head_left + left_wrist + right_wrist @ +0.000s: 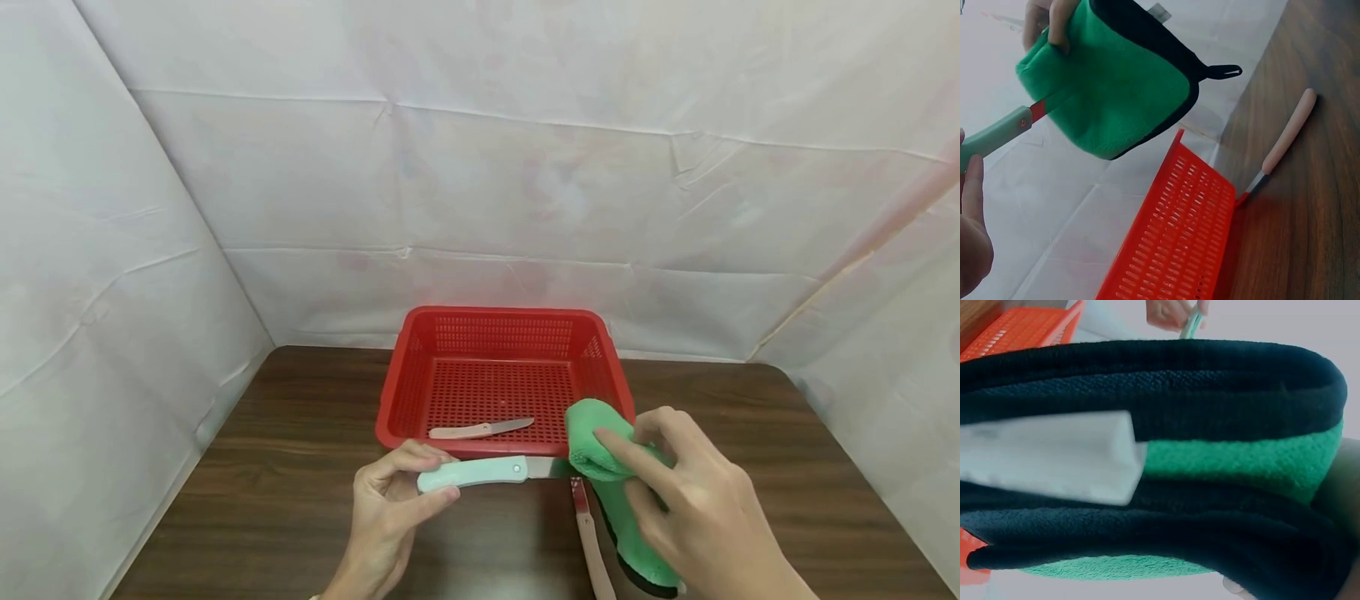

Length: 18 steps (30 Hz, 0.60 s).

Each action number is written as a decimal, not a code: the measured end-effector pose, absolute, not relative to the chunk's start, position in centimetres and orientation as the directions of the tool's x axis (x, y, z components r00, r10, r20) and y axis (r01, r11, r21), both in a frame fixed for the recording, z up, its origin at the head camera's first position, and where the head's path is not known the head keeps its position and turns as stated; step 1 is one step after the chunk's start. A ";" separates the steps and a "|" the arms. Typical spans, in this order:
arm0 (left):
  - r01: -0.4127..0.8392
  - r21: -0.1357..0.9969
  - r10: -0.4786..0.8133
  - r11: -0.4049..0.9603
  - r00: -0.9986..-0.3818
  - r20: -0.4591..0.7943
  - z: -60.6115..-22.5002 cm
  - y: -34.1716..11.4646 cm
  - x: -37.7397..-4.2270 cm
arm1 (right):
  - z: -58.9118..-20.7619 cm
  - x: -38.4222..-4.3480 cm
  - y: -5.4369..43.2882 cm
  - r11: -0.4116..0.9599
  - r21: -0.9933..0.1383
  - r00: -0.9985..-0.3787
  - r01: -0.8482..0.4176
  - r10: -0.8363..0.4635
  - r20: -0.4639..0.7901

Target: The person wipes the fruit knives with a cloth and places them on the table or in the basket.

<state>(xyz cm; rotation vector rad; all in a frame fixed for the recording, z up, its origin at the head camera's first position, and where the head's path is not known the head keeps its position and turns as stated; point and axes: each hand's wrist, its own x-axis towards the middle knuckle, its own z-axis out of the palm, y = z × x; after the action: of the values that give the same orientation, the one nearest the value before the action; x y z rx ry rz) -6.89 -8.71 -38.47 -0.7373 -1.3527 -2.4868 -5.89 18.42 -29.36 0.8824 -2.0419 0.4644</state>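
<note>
My left hand (386, 508) pinches the mint-green handle of a folding knife (472, 473), its blade pointing right. My right hand (690, 492) grips a folded green cloth (596, 433) with dark edging. The blade's tip end disappears behind the cloth in the head view; in the left wrist view the cloth (1116, 94) overlaps the blade. In the right wrist view the cloth (1241, 462) and its white tag (1054, 456) fill most of the picture, and the left hand (1169, 312) shows at the top.
A red plastic basket (506, 312) stands behind the hands, with a pink-handled knife (465, 431) lying in it. Another pink-handled knife (592, 550) lies on the dark wooden table (300, 467) in front of the basket. White sheeting (480, 183) hangs around the table.
</note>
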 end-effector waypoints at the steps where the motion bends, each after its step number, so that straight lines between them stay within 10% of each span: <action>1: 0.411 0.723 0.050 -0.555 -0.851 0.523 -38.5 -8.7 -6.9 | -29.3 -5.9 18.2 0.678 -0.002 -0.397 -0.735 -0.428 0.812; 18: 0.434 0.733 -0.017 -0.524 -0.866 0.500 -38.7 -8.2 -7.5 | -30.4 -5.9 16.1 0.642 0.026 -0.491 -0.766 -0.611 0.621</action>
<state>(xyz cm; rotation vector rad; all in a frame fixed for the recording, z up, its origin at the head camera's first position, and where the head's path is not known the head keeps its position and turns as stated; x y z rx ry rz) -7.54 -8.20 -38.70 -0.6437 -1.3612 -2.4479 -5.89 16.13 -30.42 1.0686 -2.2628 0.3398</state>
